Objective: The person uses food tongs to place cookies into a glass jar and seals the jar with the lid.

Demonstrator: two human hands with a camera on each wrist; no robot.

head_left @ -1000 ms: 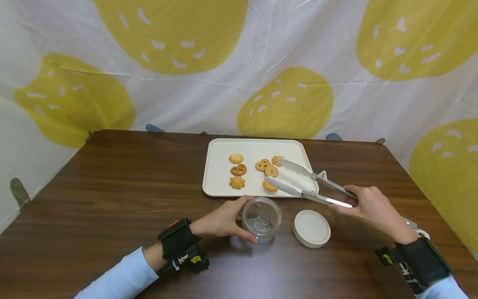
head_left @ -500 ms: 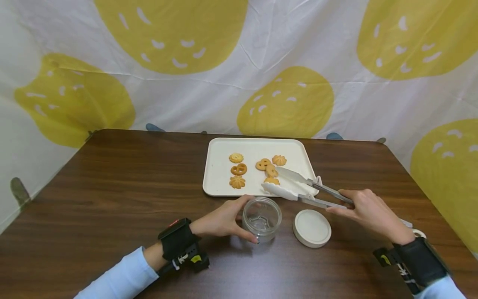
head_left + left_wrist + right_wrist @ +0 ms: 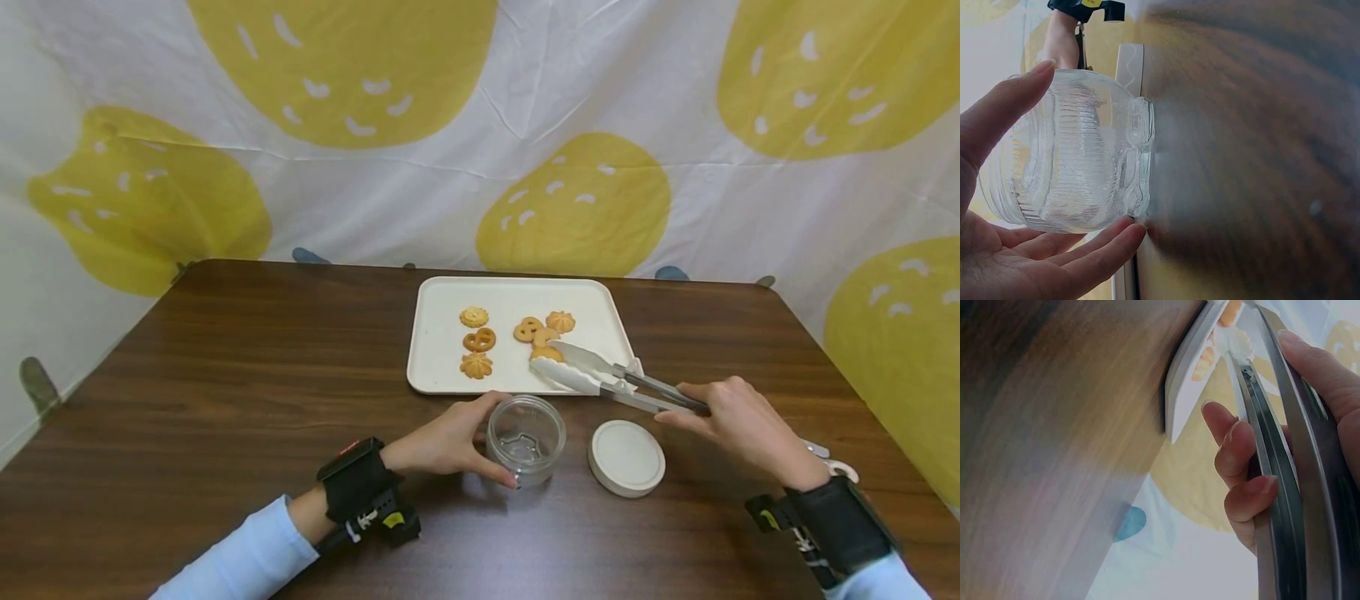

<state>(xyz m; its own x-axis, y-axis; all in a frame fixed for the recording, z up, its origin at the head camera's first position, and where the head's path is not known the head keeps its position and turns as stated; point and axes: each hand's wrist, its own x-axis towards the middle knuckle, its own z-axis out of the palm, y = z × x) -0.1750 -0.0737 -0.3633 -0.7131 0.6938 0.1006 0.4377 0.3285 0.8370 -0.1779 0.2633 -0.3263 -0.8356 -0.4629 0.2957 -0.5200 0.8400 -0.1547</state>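
Observation:
My left hand (image 3: 453,437) curves round the side of a clear glass jar (image 3: 527,442) standing on the table, thumb on the near side. The left wrist view shows the jar (image 3: 1079,150) upright and see-through, with nothing inside. My right hand (image 3: 738,425) grips a pair of metal tongs (image 3: 652,390) with white tips. Those tips are at either side of a round yellow cookie (image 3: 547,354) at the tray's near right. Just behind it lie another cookie, a pretzel-shaped cookie (image 3: 528,329) and a flower-shaped cookie (image 3: 560,322).
A white tray (image 3: 442,292) lies at the back of the brown table (image 3: 300,350), with three more cookies in a column on its left. The white lid (image 3: 627,458) sits right of the jar. Behind the table hangs a patterned cloth (image 3: 420,200).
The tongs have come down and nearer the front cookie, and their tips have drawn closer together. That cookie has shifted slightly back on the tray. The left hand and jar stay still.

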